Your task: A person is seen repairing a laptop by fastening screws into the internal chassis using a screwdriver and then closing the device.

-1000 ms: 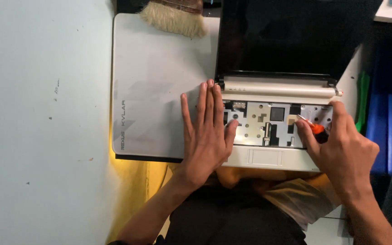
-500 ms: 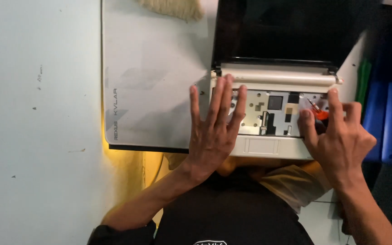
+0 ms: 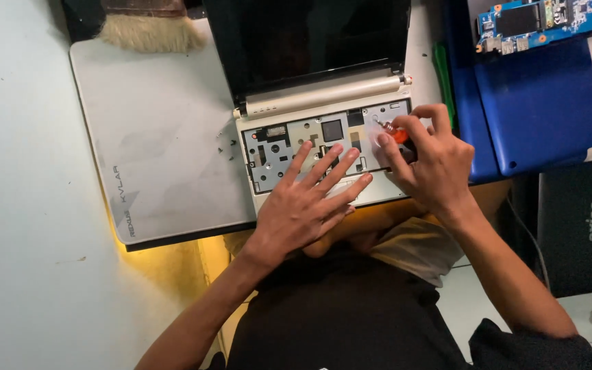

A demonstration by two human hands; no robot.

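Head view, looking down: a small white netbook point(image 3: 323, 147) sits open at the middle of the near edge of the desk point(image 3: 22, 205), its keyboard removed so the grey metal tray underneath shows with its cut-outs and dark components. Its dark screen point(image 3: 306, 41) tilts back toward the far edge.

Left hand point(image 3: 306, 205) lies flat and open on the bare tray, fingers spread and pointing toward the hinge, palm over the touchpad strip at the netbook's near edge.

Right hand point(image 3: 429, 161) is closed around a small screwdriver with an orange handle point(image 3: 397, 135); its metal tip points at the far right corner of the tray, just below the hinge.

Left of the netbook, touching it, lies a grey work mat point(image 3: 159, 157). A brush with pale bristles point(image 3: 149, 34) rests at the mat's far edge. To the right lies a blue plastic cover point(image 3: 536, 103), with a blue circuit board point(image 3: 536, 20) at its far end.
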